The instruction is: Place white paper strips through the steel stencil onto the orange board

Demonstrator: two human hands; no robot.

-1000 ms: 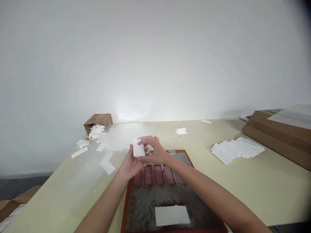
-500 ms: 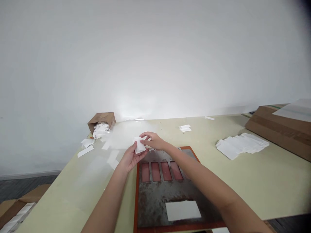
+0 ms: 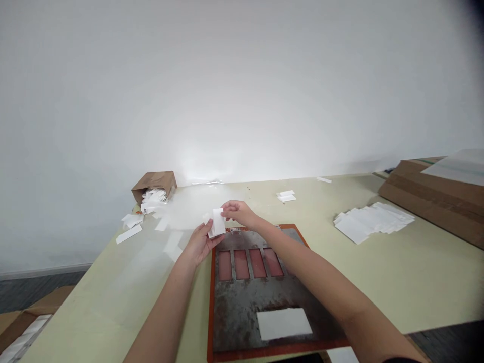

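Both of my hands hold one small white paper piece above the far left corner of a rusty metal plate with an orange rim. My left hand grips the piece from below. My right hand pinches its upper right edge. The plate has several red rectangular slots across its upper part, and a white paper rectangle lies on its near end.
A tipped brown paper bag spills white slips at the far left of the pale yellow table. A fanned stack of white sheets lies at right, cardboard boxes beyond it. Two small slips lie further back.
My hands and the paper piece have shifted slightly away from me toward the plate's far left corner, and the piece now stands more upright. The view has swung a little.
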